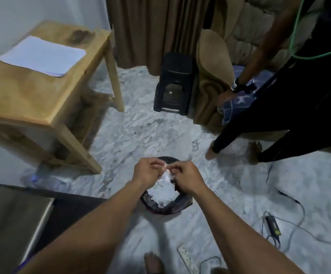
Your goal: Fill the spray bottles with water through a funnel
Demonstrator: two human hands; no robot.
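Note:
No spray bottle or funnel shows in the head view. My left hand and my right hand are held close together above a small waste bin lined with a black bag. Between their fingertips both hands pinch a scrap of white paper. The bin holds a heap of torn white paper. A clear plastic bottle lies on the floor by the wooden table's leg, blurred.
A wooden table with white sheets stands at the left. A black plastic stool and a tan armchair are at the back. Another person bends over at the right. Cables, a power adapter and a power strip lie on the floor.

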